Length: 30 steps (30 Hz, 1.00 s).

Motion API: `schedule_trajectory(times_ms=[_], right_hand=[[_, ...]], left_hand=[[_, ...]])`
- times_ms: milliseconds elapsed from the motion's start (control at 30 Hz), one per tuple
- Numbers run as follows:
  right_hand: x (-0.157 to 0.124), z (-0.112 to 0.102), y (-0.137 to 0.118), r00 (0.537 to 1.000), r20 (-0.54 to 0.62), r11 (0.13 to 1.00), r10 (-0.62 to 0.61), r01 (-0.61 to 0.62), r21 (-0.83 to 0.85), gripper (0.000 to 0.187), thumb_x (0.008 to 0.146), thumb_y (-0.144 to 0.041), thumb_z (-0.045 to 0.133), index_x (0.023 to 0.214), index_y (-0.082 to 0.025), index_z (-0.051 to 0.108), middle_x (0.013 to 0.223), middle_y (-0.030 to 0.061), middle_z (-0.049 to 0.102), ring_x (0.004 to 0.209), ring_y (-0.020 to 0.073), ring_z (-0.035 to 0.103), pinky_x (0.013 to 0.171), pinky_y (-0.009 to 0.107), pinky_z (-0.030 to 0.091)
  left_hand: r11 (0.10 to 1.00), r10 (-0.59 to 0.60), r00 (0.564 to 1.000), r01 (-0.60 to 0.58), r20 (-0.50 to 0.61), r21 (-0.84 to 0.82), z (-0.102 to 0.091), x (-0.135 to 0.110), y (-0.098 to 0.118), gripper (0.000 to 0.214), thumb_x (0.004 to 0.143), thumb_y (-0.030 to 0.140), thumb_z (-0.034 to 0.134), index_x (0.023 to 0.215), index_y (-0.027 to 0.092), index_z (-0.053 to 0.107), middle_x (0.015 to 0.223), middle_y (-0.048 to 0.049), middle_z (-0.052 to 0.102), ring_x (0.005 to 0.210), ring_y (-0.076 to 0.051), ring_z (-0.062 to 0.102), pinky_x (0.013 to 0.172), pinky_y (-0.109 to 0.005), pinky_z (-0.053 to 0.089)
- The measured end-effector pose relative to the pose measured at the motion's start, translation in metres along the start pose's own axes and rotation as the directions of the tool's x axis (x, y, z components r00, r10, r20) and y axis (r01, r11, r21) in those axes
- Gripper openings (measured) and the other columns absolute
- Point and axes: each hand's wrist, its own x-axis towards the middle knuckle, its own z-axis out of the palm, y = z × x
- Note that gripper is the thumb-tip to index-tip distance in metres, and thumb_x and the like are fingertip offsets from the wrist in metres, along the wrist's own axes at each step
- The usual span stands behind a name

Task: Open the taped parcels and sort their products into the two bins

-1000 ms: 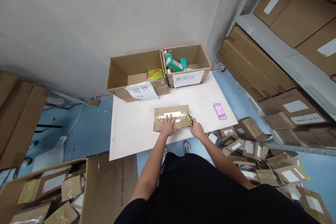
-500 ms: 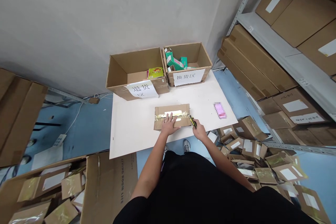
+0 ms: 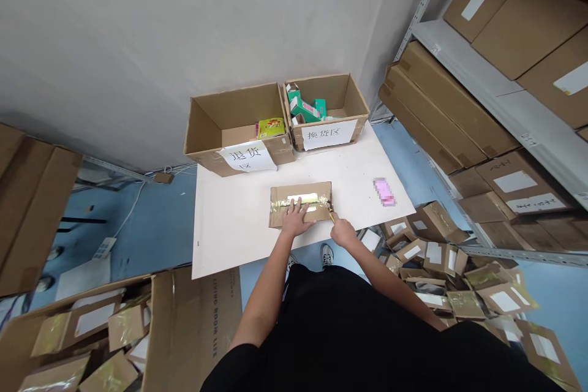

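Note:
A flat taped cardboard parcel (image 3: 301, 194) with a white label lies on the white table (image 3: 229, 226). My left hand (image 3: 296, 218) lies flat on the parcel's near edge, fingers spread. My right hand (image 3: 342, 233) is closed round a yellow and black utility knife (image 3: 331, 214), whose tip touches the parcel's right end by the crinkled tape.
Two open labelled boxes stand at the table's far edge: the left box (image 3: 215, 135) holds a yellow-green packet, the right box (image 3: 340, 125) green packets. A pink item (image 3: 384, 191) lies at the table's right. Small parcels are piled on the floor right and left. Shelving with cartons rises at right.
My right hand with the knife drew a little away from the parcel's right end, then came back in to its right edge. The left hand has stayed on the parcel.

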Motion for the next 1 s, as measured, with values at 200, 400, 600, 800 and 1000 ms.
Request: schedule_trajectory(times_ms=[200, 400, 600, 800, 1000], right_hand=[[-0.013, 0.015, 0.025, 0.963, -0.271, 0.973, -0.01, 0.072, 0.218, 0.066, 0.104, -0.027, 0.043, 0.168, -0.023, 0.027, 0.128, 0.0127, 0.074, 0.112, 0.0291, 0.072, 0.097, 0.035, 0.052], [0.015, 0.038, 0.022, 0.94, -0.283, 0.87, 0.192, -0.03, 0.492, 0.093, 0.099, -0.058, 0.058, 0.17, -0.017, 0.012, 0.14, 0.0175, 0.068, 0.121, 0.0326, 0.07, 0.099, 0.039, 0.055], [0.078, 0.04, -0.006, 0.901, -0.387, 0.877, 0.196, 0.016, 0.48, 0.102, 0.094, -0.059, 0.066, 0.168, -0.012, 0.014, 0.153, 0.0253, 0.056, 0.138, 0.0347, 0.06, 0.105, 0.039, 0.05], [0.169, -0.027, -0.05, 0.877, -0.415, 0.868, 0.243, -0.006, 0.497, 0.097, 0.095, -0.053, 0.067, 0.169, -0.015, 0.017, 0.144, 0.0241, 0.062, 0.127, 0.0357, 0.065, 0.103, 0.04, 0.05], [0.166, -0.031, -0.054, 0.9, -0.424, 0.839, 0.105, 0.149, 0.523, 0.096, 0.093, -0.052, 0.07, 0.168, -0.016, 0.021, 0.141, 0.0183, 0.067, 0.124, 0.034, 0.067, 0.102, 0.04, 0.052]], left_hand=[[1.0, 0.026, 0.998, -0.027, -0.062, -0.014, -0.004, -0.004, 0.001, 0.097, 0.091, 0.086, 0.044, 0.171, 0.034, 0.027, 0.181, -0.0031, 0.015, 0.166, -0.039, 0.003, 0.131, -0.057, 0.017], [0.996, -0.087, 0.985, 0.089, -0.149, 0.003, -0.056, 0.027, -0.037, 0.078, 0.1, 0.061, 0.047, 0.171, 0.036, 0.024, 0.179, -0.0027, 0.023, 0.165, -0.035, 0.014, 0.131, -0.051, 0.021], [0.961, -0.259, 0.964, 0.263, -0.063, 0.08, -0.074, 0.031, -0.067, 0.082, 0.101, 0.06, 0.043, 0.173, 0.029, 0.018, 0.177, -0.0132, 0.026, 0.162, -0.04, 0.017, 0.128, -0.059, 0.02], [0.896, -0.439, 0.898, 0.438, -0.003, 0.075, -0.038, -0.007, -0.051, 0.089, 0.104, 0.066, 0.03, 0.169, 0.007, 0.022, 0.15, -0.0306, 0.055, 0.131, -0.042, 0.058, 0.108, -0.053, 0.045], [0.956, -0.222, 0.971, 0.235, -0.093, 0.176, -0.043, -0.019, -0.072, 0.068, 0.103, 0.042, 0.049, 0.167, 0.025, 0.032, 0.161, -0.0223, 0.047, 0.143, -0.041, 0.049, 0.105, -0.053, 0.048]])
